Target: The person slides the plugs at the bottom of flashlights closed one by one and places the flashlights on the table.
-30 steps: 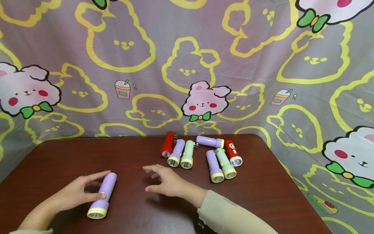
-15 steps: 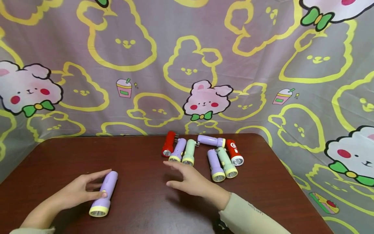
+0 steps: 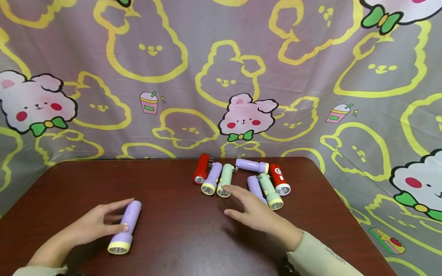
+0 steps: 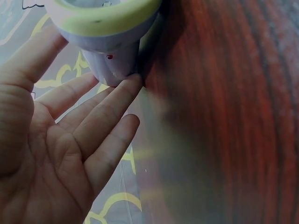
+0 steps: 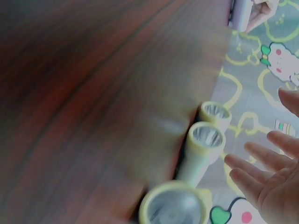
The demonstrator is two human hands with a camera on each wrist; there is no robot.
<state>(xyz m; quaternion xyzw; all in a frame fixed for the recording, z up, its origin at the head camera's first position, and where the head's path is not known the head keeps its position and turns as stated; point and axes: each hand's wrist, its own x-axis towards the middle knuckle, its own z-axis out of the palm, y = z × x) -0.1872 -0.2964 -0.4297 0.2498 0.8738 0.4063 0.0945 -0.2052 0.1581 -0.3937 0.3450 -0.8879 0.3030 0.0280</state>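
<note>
At the front left of the table, a purple flashlight point(image 3: 129, 222) with a yellow rim lies lens toward me. My left hand point(image 3: 93, 224) pinches it, thumb near its switch and fingertips at its far end; the left wrist view shows the fingers point(image 4: 100, 116) reaching its side. My right hand point(image 3: 255, 209), holding nothing, hovers above the table with fingers spread. Beyond it lie a green flashlight point(image 3: 226, 174) and a second purple flashlight point(image 3: 255, 188), whose front end the hand partly hides. Another green flashlight point(image 3: 268, 188) lies beside that one.
Farther back are a red flashlight point(image 3: 202, 168), a purple flashlight point(image 3: 215, 172), a sideways purple flashlight point(image 3: 250, 165) and a red flashlight with a white rim point(image 3: 279, 177). A patterned curtain point(image 3: 172, 88) hangs behind the brown table point(image 3: 165, 184).
My right hand has moved rightward across the table, from bare tabletop to just in front of the flashlights at right. My left hand keeps its hold on the purple flashlight; the view has shifted slightly.
</note>
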